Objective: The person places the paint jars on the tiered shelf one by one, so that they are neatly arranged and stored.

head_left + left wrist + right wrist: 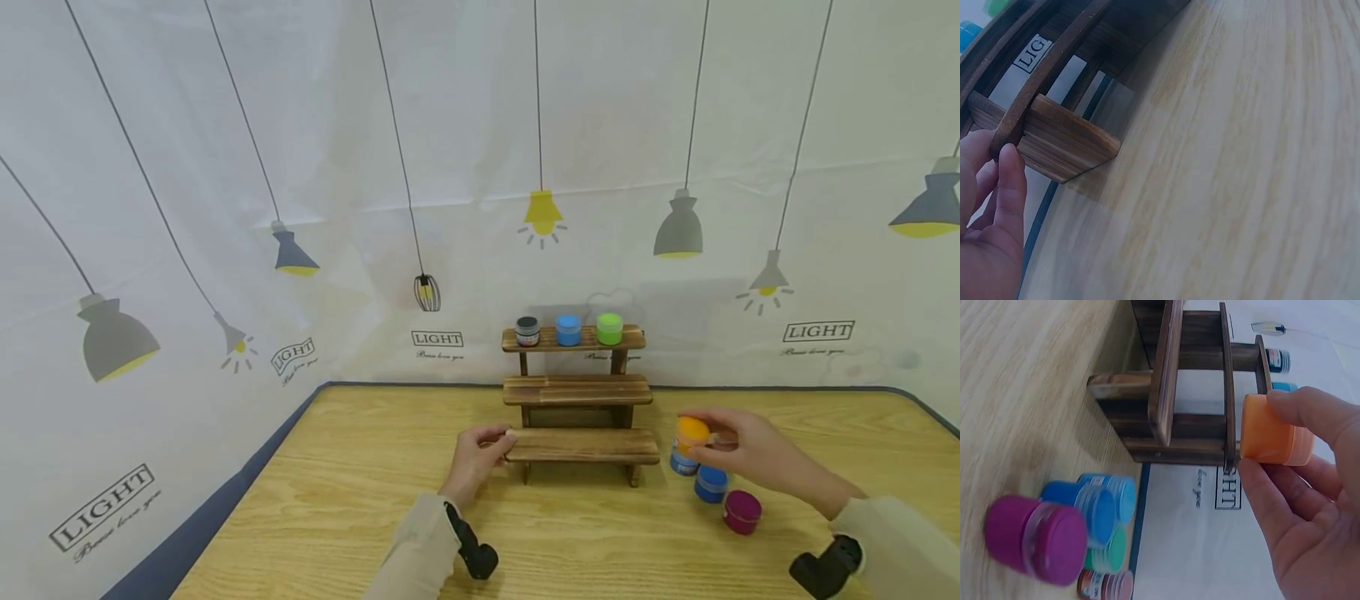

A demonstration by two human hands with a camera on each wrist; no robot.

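Observation:
A small wooden three-step rack [581,443] stands against the back of the table. My left hand [474,462] pinches the left end of its lowest step between thumb and fingers, as the left wrist view shows close up [997,206]. My right hand [761,454] grips an orange paint jar [1266,430] between thumb and fingertips, raised to the right of the rack. Beneath it on the table are a light blue jar [683,462], a darker blue jar [711,483] and a purple jar [742,512]. On the top step sit a black-lidded jar [527,332], a blue jar [568,330] and a lime green jar [610,329].
In the right wrist view, a green jar [1109,551] and a jar with a dark label [1104,585] stand beyond the blue ones. A white curtain [465,167] printed with lamps hangs behind and left of the wooden table [337,492].

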